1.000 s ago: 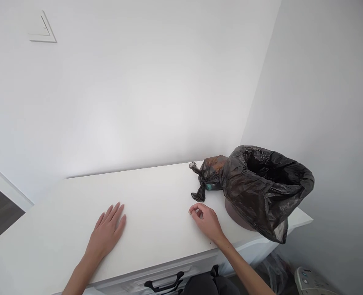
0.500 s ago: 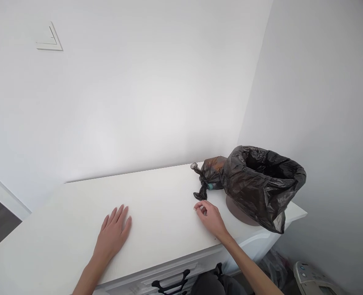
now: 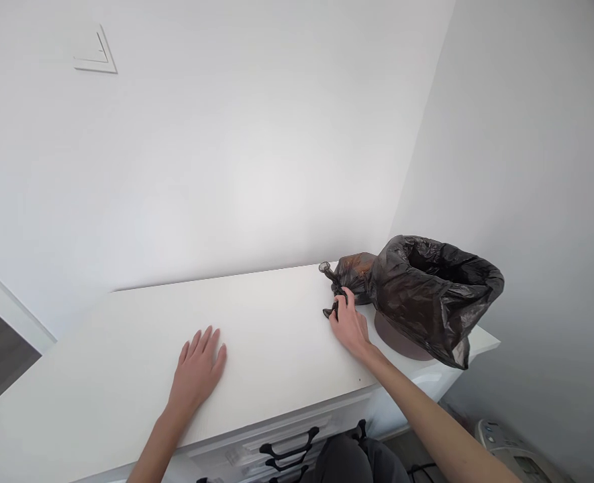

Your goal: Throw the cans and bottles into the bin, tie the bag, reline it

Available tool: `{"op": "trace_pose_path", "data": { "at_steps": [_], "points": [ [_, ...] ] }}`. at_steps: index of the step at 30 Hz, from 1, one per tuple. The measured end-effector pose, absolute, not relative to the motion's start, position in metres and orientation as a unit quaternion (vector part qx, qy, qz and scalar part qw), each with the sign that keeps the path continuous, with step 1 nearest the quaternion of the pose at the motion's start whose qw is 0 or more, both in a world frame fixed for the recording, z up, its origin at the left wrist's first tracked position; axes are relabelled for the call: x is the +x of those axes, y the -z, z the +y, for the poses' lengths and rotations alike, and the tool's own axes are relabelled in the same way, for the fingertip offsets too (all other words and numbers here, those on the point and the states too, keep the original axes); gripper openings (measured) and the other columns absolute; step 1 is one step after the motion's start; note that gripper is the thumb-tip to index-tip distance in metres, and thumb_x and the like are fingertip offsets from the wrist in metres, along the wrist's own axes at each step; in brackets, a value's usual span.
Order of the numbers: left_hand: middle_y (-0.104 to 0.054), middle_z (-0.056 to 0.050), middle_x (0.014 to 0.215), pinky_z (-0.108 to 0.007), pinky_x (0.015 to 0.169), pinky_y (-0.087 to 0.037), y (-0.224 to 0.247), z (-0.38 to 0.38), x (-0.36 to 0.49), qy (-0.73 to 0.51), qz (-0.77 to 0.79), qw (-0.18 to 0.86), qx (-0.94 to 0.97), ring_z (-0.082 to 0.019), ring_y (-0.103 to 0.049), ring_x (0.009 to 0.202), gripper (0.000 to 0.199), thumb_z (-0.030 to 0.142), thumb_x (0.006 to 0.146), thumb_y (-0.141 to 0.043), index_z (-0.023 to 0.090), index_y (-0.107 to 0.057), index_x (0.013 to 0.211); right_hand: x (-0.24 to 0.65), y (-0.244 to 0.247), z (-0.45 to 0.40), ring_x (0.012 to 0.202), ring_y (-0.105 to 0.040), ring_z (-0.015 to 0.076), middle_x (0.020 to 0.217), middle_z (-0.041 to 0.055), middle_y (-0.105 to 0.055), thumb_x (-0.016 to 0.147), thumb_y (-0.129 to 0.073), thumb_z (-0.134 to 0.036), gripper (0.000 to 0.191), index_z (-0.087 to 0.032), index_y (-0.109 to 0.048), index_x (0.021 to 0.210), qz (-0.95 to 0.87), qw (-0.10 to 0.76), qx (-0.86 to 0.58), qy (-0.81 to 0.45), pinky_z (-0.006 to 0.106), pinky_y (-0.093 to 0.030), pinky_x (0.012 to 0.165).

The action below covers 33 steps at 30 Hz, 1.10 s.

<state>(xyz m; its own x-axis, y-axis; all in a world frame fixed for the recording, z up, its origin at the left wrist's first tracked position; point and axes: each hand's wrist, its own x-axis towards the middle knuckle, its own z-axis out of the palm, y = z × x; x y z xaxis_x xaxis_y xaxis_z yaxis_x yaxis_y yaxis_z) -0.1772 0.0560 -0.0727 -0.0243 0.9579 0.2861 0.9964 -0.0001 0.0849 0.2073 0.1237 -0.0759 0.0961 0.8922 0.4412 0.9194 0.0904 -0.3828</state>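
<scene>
My left hand (image 3: 197, 369) lies flat on the white cabinet top (image 3: 271, 335), its fingers spread. At the right, my right hand (image 3: 350, 323) has its fingers closed round the knotted neck of a tied black garbage bag (image 3: 357, 268). The bag is thin and see-through, with something orange-brown inside. Its twisted ends stick out to the left of my fingers. Right beside it stands a brown trash can (image 3: 402, 339), lined with a black garbage bag (image 3: 427, 295) folded over its rim. The liner's mouth gapes open and hides most of the can.
Dark drawer handles (image 3: 289, 449) jut from the cabinet front, close to my knees (image 3: 344, 463). A light-coloured appliance (image 3: 508, 449) stands on the floor at lower right. White walls meet behind the trash can, and a switch plate (image 3: 98, 54) is on the wall.
My right hand has moved up and forward from the bare cabinet top and taken hold of the tied bag's neck. My left hand stays flat. The view has shifted slightly.
</scene>
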Motion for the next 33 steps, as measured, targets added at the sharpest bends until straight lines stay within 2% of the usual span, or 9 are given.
{"op": "trace_pose_path", "data": {
  "at_steps": [2,7,12,15,18,21,24,28,33],
  "points": [
    [-0.042,-0.009,0.164,-0.053,0.126,-0.026,0.073,0.055,-0.178,0.138,-0.701,0.074,-0.695,-0.031,-0.034,0.154,0.063,0.047,0.102,-0.029,0.016,-0.050,0.153,0.207,0.076,0.134,0.063,-0.061,0.0132,0.151,0.0214,-0.043,0.094,-0.050,-0.017,0.027,-0.017,-0.053,0.120,-0.667,0.279,-0.691,0.010,0.030,-0.040,0.059],
    [-0.044,-0.009,0.163,-0.054,0.125,-0.027,0.074,0.055,-0.179,0.146,-0.697,0.072,-0.698,-0.032,-0.035,0.154,0.062,0.047,0.102,-0.030,0.018,-0.051,0.152,0.198,0.084,0.132,0.076,-0.065,0.0187,0.125,0.0154,-0.057,0.093,-0.051,-0.016,0.024,-0.017,-0.052,0.117,-0.654,0.298,-0.695,-0.025,0.030,-0.043,0.065],
    [-0.045,-0.009,0.163,-0.054,0.126,-0.027,0.072,0.056,-0.178,0.153,-0.699,0.067,-0.696,-0.033,-0.035,0.154,0.060,0.046,0.101,-0.033,0.018,-0.053,0.151,0.172,0.086,0.104,0.088,-0.066,0.0192,0.120,0.0073,-0.058,0.088,-0.058,-0.021,0.027,-0.021,-0.053,0.114,-0.698,0.328,-0.633,-0.068,0.030,-0.048,0.072],
    [-0.049,-0.011,0.160,-0.054,0.125,-0.030,0.072,0.054,-0.176,0.161,-0.689,0.075,-0.702,-0.033,-0.038,0.152,0.058,0.044,0.102,-0.032,0.018,-0.056,0.147,0.151,0.080,0.080,0.079,-0.064,0.0167,0.116,0.0048,-0.062,0.088,-0.063,-0.035,0.030,-0.022,-0.054,0.115,-0.706,0.397,-0.555,-0.188,0.031,-0.051,0.074],
    [-0.056,-0.012,0.153,-0.051,0.122,-0.035,0.069,0.046,-0.166,0.187,-0.647,0.078,-0.735,-0.032,-0.045,0.148,0.053,0.043,0.102,-0.034,0.019,-0.061,0.141,0.136,0.073,0.059,0.072,-0.061,0.0149,0.112,0.0047,-0.066,0.097,-0.053,-0.050,0.033,-0.022,-0.056,0.115,-0.664,0.464,-0.473,-0.348,0.030,-0.051,0.072],
    [-0.051,-0.011,0.157,-0.049,0.119,-0.041,0.065,0.032,-0.141,0.216,-0.563,0.051,-0.796,-0.031,-0.048,0.145,0.050,0.045,0.102,-0.043,0.024,-0.052,0.147,0.130,0.066,0.047,0.076,-0.062,0.0157,0.106,0.0035,-0.069,0.102,-0.042,-0.055,0.036,-0.023,-0.058,0.107,-0.640,0.477,-0.418,-0.433,0.029,-0.050,0.072],
    [-0.039,-0.014,0.163,-0.050,0.114,-0.046,0.061,0.022,-0.108,0.256,-0.503,0.021,-0.825,-0.033,-0.047,0.144,0.064,0.043,0.098,-0.056,0.027,-0.035,0.156,0.132,0.061,0.041,0.067,-0.060,0.0140,0.103,0.0024,-0.070,0.103,-0.037,-0.054,0.038,-0.023,-0.059,0.104,-0.628,0.471,-0.384,-0.486,0.028,-0.048,0.067],
    [-0.038,-0.020,0.159,-0.054,0.106,-0.051,0.061,0.022,-0.074,0.303,-0.490,0.012,-0.817,-0.038,-0.047,0.141,0.068,0.021,0.086,-0.060,0.023,-0.038,0.150,0.130,0.058,0.031,0.073,-0.063,0.0161,0.100,0.0021,-0.072,0.104,-0.038,-0.049,0.035,-0.023,-0.063,0.105,-0.634,0.475,-0.370,-0.484,0.028,-0.050,0.069],
    [-0.044,-0.014,0.147,-0.049,0.101,-0.054,0.054,0.027,-0.066,0.323,-0.481,-0.018,-0.815,-0.033,-0.052,0.134,0.045,0.007,0.077,-0.053,0.025,-0.057,0.118,0.125,0.060,0.016,0.091,-0.068,0.0206,0.111,0.0057,-0.071,0.101,-0.045,-0.034,0.023,-0.024,-0.062,0.112,-0.694,0.457,-0.411,-0.374,0.033,-0.054,0.081]
  ]
}}
